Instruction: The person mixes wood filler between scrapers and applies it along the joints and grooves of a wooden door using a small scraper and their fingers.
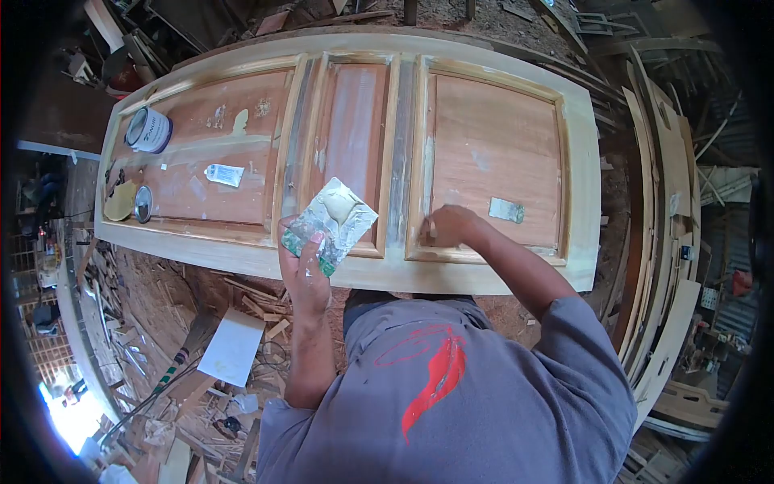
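A wooden panel door (pixel 339 276) lies flat in front of me, with pale smears on its panels and rails. My left hand (pixel 308 262) grips a squarish putty-smeared board (pixel 348 222), white on top and green at its lower edge, with a cream lump of putty (pixel 342 208) on it. Over the left edge of the right-hand panel, my right hand (pixel 451 227) is closed with curled fingers near the moulding. Whatever it holds is hidden or too small to name. A small smeared rectangular piece (pixel 506 210) lies on that panel, right of my hand.
On the left panel stand an open-looking can (pixel 148 131), a round lid (pixel 143 204), a white tube (pixel 225 175) and a yellowish flat piece (pixel 121 202). Long boards (pixel 655 242) lean at the right. A white sheet (pixel 231 347) and wood scraps cover the floor.
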